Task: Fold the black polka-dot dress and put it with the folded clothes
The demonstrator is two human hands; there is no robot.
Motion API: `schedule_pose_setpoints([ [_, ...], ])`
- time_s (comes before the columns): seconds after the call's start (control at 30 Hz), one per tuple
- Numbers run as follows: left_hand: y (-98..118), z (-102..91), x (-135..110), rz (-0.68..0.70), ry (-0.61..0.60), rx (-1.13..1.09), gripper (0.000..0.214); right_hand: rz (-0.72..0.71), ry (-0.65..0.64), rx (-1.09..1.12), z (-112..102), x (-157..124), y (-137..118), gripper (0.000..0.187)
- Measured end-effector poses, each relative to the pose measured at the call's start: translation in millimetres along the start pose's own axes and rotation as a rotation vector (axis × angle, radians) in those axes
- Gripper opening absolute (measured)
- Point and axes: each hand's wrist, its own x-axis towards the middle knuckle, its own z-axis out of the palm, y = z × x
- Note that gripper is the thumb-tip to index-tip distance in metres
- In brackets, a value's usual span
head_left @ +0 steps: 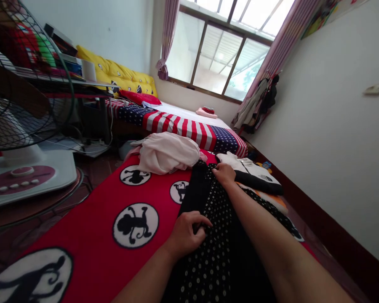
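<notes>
A long black garment with a dotted middle panel (219, 210) lies stretched over a red blanket (94, 235) printed with monkey figures in white circles. My left hand (189, 231) is closed on the panel's left edge, thumb and forefinger pinching the cloth. Farther up, my right hand (225, 172) has its fingers closed on the garment's far end. The cloth between both hands lies fairly flat. Its near end runs out of the bottom of the view, and my right forearm covers part of its right side.
A crumpled white cloth (169, 153) lies beyond the garment. Folded clothes, with a white and black jacket (249, 168) on top, are stacked at right. At left stands an electric fan (28, 168). Behind is a bed with a striped, starred cover (177, 126) below the window.
</notes>
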Motion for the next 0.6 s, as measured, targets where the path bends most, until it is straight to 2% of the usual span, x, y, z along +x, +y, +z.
schedule_pose_setpoints([
  [0.13,-1.2,1.1,1.1,-0.035,0.011,0.037,0.029,0.0,0.008,0.008,25.4,-4.9,-14.0,0.027],
  [0.27,-0.8,1.0,1.6,-0.007,0.01,0.115,0.034,0.074,-0.04,0.047,45.6,-8.7,-17.0,0.03],
  [0.4,-2.0,1.6,0.7,0.05,-0.057,0.214,0.055,0.172,-0.151,0.137,40.6,4.2,-4.9,0.034],
  [0.5,-2.9,2.3,-0.1,0.089,-0.163,0.198,0.062,0.229,-0.291,0.219,28.1,17.0,13.3,0.026],
  [0.6,-2.5,2.7,-0.4,0.061,-0.154,0.195,0.073,0.274,-0.345,0.258,19.0,24.7,31.3,0.017],
])
